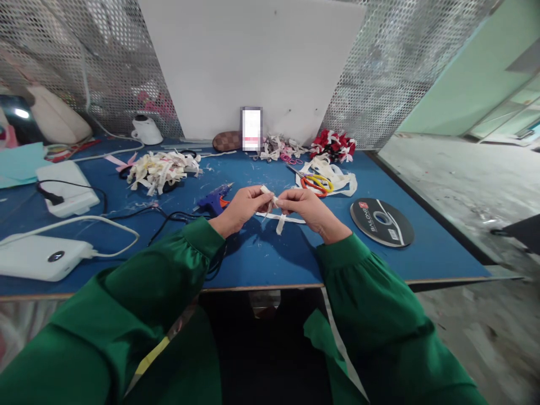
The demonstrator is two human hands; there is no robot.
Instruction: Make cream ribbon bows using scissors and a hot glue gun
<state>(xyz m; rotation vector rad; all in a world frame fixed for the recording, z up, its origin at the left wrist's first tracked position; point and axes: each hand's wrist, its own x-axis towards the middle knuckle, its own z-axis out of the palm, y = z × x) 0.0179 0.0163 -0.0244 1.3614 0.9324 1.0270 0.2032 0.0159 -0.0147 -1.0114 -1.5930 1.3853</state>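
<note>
Between my two hands is a white ribbon (280,224), bent into a small loop or knot, its loose end hanging down. My left hand (244,207) pinches one side of it with thumb and fingers. From the other side, my right hand (307,209) grips it the same way. Another strip of white ribbon (291,219) stretches over the blue table just below the hands. Close to the left hand lies a blue glue gun (213,201) with an orange trigger. Orange- and yellow-handled scissors (314,183) rest beyond the right hand on a heap of white ribbon (337,171).
A black ribbon spool (367,225) lies at the right. White bows (158,170) are piled at the left, red and white bows (333,145) at the back. A phone (252,129) stands against the white board (253,62). A power bank (46,257), power strip (70,188) and cables occupy the left.
</note>
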